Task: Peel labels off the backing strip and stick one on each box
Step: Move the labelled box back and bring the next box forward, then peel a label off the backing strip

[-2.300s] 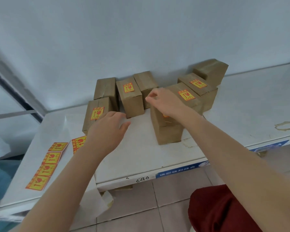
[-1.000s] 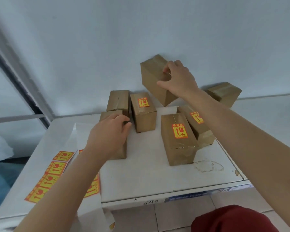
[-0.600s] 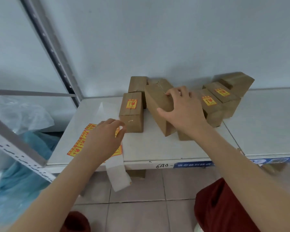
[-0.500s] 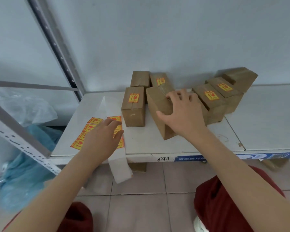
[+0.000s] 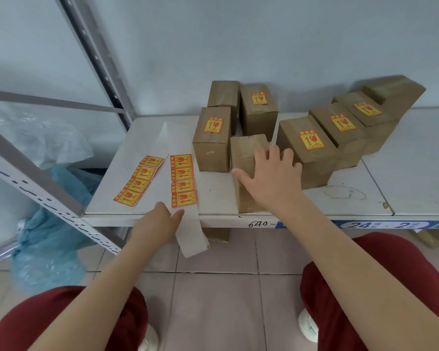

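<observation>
A plain brown box [image 5: 245,158] with no label stands at the shelf's front middle. My right hand [image 5: 271,183] grips it from above, fingers over its top and thumb on its front left. The white backing strip [image 5: 188,236] lies at the left and hangs over the shelf edge. It carries two rows of yellow-and-red labels, a left row [image 5: 140,182] and a right row [image 5: 183,180]. My left hand [image 5: 160,224] is at the shelf's front edge, fingertips touching the strip below the labels. Labelled boxes [image 5: 212,138] [image 5: 257,107] [image 5: 308,145] stand behind.
Two more labelled boxes [image 5: 341,125] [image 5: 366,111] step back to the right, with a bare tilted box [image 5: 395,92] behind them and another bare box [image 5: 223,95] by the wall. A grey shelf post [image 5: 99,59] rises at the left. Blue plastic bags [image 5: 51,224] lie on the floor.
My right hand lifted the bare box from the back, carried it forward and set it down at the front. My left hand pulled back from the boxes to the strip's front end.
</observation>
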